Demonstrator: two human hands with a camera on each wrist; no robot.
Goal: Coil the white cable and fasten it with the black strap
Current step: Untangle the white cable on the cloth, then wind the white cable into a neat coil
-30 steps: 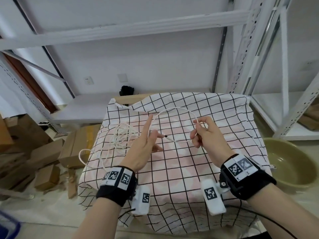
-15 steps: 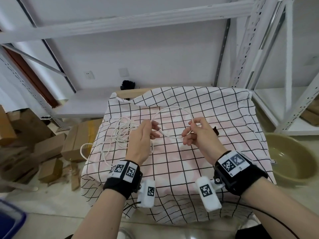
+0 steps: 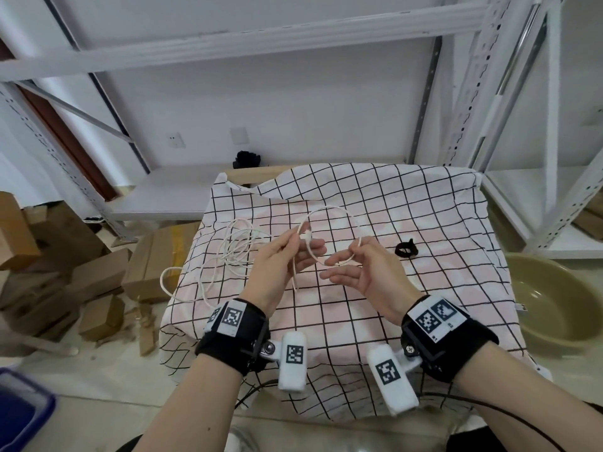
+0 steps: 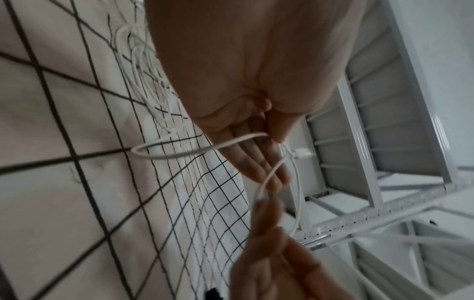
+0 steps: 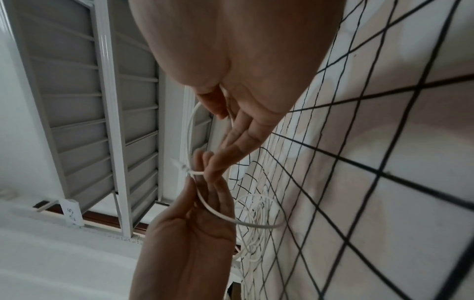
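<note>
Both hands (image 3: 321,265) pinching one raised loop of white cable (image 3: 329,210), black strap (image 3: 406,250) beside them.

white cable (image 3: 329,213), black strap (image 3: 405,249); white cloth (image 3: 424,216) with black grid, pink patches; olive basin (image 3: 554,308)

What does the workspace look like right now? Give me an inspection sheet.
Surface: checked cloth over the table.
Job's things: white cable, one loop raised between the hands, the rest loose at left; black strap unused on the cloth.
Clutter: nothing seen on the cloth.
Grippers: left hand and right hand each pinch the cable.
Cables: slack hangs over the cloth's left edge.
Surroundings: white shelving, cardboard boxes, beige basin.
</note>
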